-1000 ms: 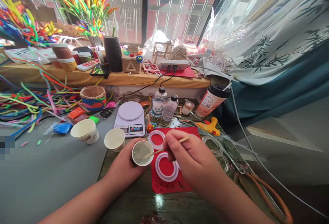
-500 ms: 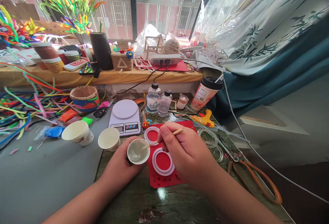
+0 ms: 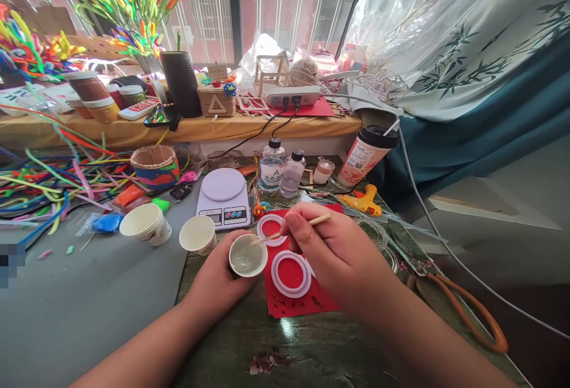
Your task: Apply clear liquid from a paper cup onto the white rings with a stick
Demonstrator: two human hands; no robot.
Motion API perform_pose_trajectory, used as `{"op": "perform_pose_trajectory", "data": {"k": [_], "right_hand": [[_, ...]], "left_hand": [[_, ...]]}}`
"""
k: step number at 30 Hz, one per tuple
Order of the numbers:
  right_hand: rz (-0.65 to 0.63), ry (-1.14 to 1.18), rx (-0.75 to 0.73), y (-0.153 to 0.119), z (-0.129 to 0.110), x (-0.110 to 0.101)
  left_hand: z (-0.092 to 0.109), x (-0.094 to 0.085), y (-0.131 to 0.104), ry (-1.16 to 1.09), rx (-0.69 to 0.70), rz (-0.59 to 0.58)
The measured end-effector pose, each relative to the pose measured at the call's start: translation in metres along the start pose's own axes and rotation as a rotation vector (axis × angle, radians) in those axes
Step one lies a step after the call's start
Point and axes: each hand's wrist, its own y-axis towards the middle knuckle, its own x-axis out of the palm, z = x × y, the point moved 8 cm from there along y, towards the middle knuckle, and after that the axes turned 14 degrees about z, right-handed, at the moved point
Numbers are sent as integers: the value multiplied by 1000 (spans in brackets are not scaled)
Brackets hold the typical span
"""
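Observation:
My left hand is wrapped round a paper cup of clear liquid, tilted so its mouth faces me. My right hand pinches a thin wooden stick, whose far end dips into the liquid at the cup's upper rim. Just right of the cup, two white rings lie on a red sheet; my right hand partly covers the sheet. An empty paper cup stands left of my left hand.
Behind the hands are a kitchen scale, two clear bottles, a drink cup and a yellow glue gun. Stacked paper cups stand at left, near colourful pipe cleaners. Orange-handled scissors lie at right.
The whole view has shifted slightly, so everything sits a little further right. Both hands keep their holds, and the stick remains in the cup.

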Motion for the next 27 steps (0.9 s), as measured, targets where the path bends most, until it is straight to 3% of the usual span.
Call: {"op": "perform_pose_trajectory", "data": {"k": [5,10,16,19,27], "right_hand": [[-40,162,-66,-3,-7,6],[49,144,-123,-4,-15,0],[150,-47,-178,-5,-16,-8],[79,-10,-154,-4,-13,0],[97,6,-83,-2,-7,-1]], "left_hand": [[-2,2,0,-18,-17,-11],[1,1,0,-13,-4,-6],[-1,-1,0,7,-1,23],[-2,1,0,2,-7,10],[-2,0,-1,-6,-14,18]]}}
